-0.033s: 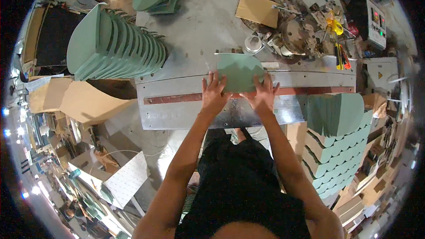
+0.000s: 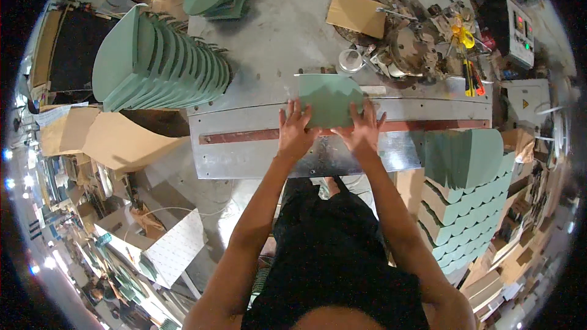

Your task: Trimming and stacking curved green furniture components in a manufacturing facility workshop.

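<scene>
A flat green sheet (image 2: 330, 99) with rounded far corners lies on the metal work table, its near edge at a reddish-brown strip (image 2: 244, 136). My left hand (image 2: 297, 129) rests at the sheet's left edge, fingers spread, thumb by the near edge. At its right edge lies my right hand (image 2: 362, 128), fingers likewise apart, with some fingertips on the green surface. Both thumbs point inward toward each other. Neither hand is wrapped round anything.
Bent green panels (image 2: 162, 64) stand nested at the left, above an open cardboard box (image 2: 131, 137). Many flat green pieces (image 2: 468, 208) are stacked at the right. Cluttered tools, a metal can (image 2: 350, 61) and a control box (image 2: 518, 30) occupy the far right.
</scene>
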`<action>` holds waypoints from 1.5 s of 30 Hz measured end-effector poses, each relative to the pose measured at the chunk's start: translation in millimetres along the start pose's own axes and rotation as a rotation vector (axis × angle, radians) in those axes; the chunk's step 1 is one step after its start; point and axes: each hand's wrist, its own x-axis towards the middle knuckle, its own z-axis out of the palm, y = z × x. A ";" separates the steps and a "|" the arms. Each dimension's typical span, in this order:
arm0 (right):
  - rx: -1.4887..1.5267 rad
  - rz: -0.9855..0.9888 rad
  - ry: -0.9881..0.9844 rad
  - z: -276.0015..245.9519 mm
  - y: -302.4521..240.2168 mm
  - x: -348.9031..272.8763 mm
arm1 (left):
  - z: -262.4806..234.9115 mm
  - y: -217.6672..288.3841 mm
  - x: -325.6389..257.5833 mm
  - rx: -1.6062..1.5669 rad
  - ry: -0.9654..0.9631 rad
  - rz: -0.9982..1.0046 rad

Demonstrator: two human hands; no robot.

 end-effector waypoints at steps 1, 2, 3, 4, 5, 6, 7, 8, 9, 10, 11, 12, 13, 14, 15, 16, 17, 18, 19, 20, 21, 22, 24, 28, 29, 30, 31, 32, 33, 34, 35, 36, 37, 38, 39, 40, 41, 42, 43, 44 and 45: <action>-0.003 -0.041 -0.013 -1.0 2.0 2.8 | -1.7 2.2 -0.6 -0.013 -0.017 -0.026; -0.004 -0.083 -0.026 -3.6 1.7 5.7 | -5.2 5.5 -1.9 -0.023 -0.033 -0.053; -0.003 -0.078 -0.025 -6.2 2.1 10.4 | -8.4 9.5 -3.1 -0.022 -0.036 -0.050; -0.004 -0.100 -0.085 -9.3 3.3 15.9 | -11.3 14.0 -4.4 -0.056 -0.029 -0.081; -0.005 -0.127 -0.144 -14.8 0.2 20.2 | -13.7 16.3 -6.2 -0.089 -0.016 -0.114; -0.003 -0.127 -0.141 -19.6 -4.9 20.9 | -13.3 16.9 -10.4 -0.087 -0.015 -0.112; -0.058 -0.134 -0.159 -23.6 -12.2 21.1 | -11.9 16.9 -16.6 -0.109 -0.017 -0.139; -0.118 -0.138 -0.172 -25.7 -17.1 23.3 | -9.5 19.3 -18.6 -0.136 -0.017 -0.159; -0.125 -0.143 -0.166 -25.7 -27.4 19.1 | -10.2 23.5 -22.8 -0.142 -0.008 -0.156; -0.106 -0.134 -0.237 -24.2 -42.3 10.8 | -11.1 27.7 -27.8 -0.233 0.001 -0.157; -0.081 -0.126 -0.315 -21.6 -54.7 5.5 | -12.4 31.6 -33.6 -0.317 0.007 -0.163; -0.080 -0.130 -0.315 -11.7 -61.6 3.1 | -8.7 34.0 -39.8 -0.316 0.010 -0.166; -0.072 -0.112 -0.174 2.8 -66.2 0.3 | -3.5 36.0 -44.9 -0.350 0.039 -0.148; -0.062 -0.094 -0.032 11.7 -69.5 0.0 | -1.3 34.4 -46.6 -0.383 0.069 -0.129; -0.065 -0.091 -0.033 3.9 -72.2 3.7 | -13.9 34.0 -41.5 -0.386 0.066 -0.129; -0.074 -0.122 -0.120 -6.6 -70.6 10.5 | -29.0 28.4 -32.5 -0.432 -0.095 -0.150; -0.082 -0.158 -0.202 -17.0 -70.9 15.1 | -45.4 22.0 -23.5 -0.474 -0.250 -0.171; -0.085 -0.163 -0.195 -17.2 -67.4 17.8 | -50.8 8.5 -15.9 -0.474 -0.242 -0.167; -0.024 -0.209 -0.194 -15.7 -62.5 20.1 | -53.5 -7.1 -7.9 -0.349 -0.148 -0.212; 0.038 -0.259 -0.194 -16.1 -57.8 22.9 | -51.6 -17.5 0.2 -0.223 -0.052 -0.260; 0.038 -0.265 -0.190 -18.2 -54.3 26.2 | -49.1 -23.8 8.3 -0.221 -0.045 -0.260; 0.064 -0.332 -0.225 -20.6 -49.5 31.9 | -46.3 -29.1 16.9 -0.094 -0.035 -0.229; 0.083 -0.386 -0.251 -24.7 -42.6 39.7 | -31.0 -32.8 21.5 0.028 -0.029 -0.182; 0.025 -0.354 -0.254 -25.8 -46.1 40.1 | -4.2 -36.3 13.6 -0.193 -0.009 -0.121; -0.007 -0.301 -0.225 -22.6 -50.7 31.5 | 2.9 -39.6 8.4 -0.216 0.016 -0.096; -0.007 -0.303 -0.222 -18.9 -56.1 23.4 | 4.0 -39.6 10.4 -0.235 0.050 -0.071; 0.014 -0.198 -0.167 -14.4 -63.8 10.7 | 5.3 -39.6 11.9 -0.234 0.053 -0.072; 0.035 -0.085 -0.116 -10.7 -71.5 -0.3 | 4.2 -34.8 10.3 -0.260 0.016 -0.062; 0.061 -0.076 -0.100 -9.0 -82.2 -4.6 | 3.2 -32.2 6.2 -0.284 -0.022 -0.054; 0.064 -0.073 -0.105 -4.0 -92.2 -5.3 | 2.8 -28.7 2.5 -0.283 -0.027 -0.058; 0.086 -0.054 -0.040 1.7 -99.5 -1.1 | 4.5 -24.4 3.1 -0.331 -0.027 -0.104; 0.108 -0.037 0.026 6.9 -102.6 3.3 | 4.9 -21.5 3.3 -0.378 -0.027 -0.150; 0.107 -0.035 0.028 11.8 -100.6 7.8 | 4.1 -19.8 2.3 -0.379 -0.028 -0.148; 0.037 -0.092 0.032 14.4 -97.8 12.3 | 3.3 -18.8 -0.7 -0.389 -0.030 -0.154; -0.033 -0.149 0.036 16.4 -94.6 16.5 | 1.9 -18.8 -3.0 -0.398 -0.032 -0.160; -0.033 -0.150 0.035 17.5 -90.6 20.0 | -1.0 -21.0 -4.8 -0.399 -0.030 -0.161; 0.005 -0.203 -0.005 11.5 -88.3 25.0 | -4.4 -24.2 -5.7 -0.387 -0.004 -0.150; 0.043 -0.255 -0.044 7.7 -86.7 29.2 | -8.6 -28.5 -5.4 -0.376 0.023 -0.137; 0.039 -0.253 -0.041 8.1 -84.6 32.1 | -14.1 -35.9 -2.8 -0.380 0.023 -0.133; 0.046 -0.283 -0.083 8.2 -82.9 35.9 | -21.9 -46.4 3.0 -0.310 -0.039 -0.194; 0.052 -0.310 -0.128 9.8 -81.6 36.9 | -28.3 -54.9 7.6 -0.241 -0.105 -0.257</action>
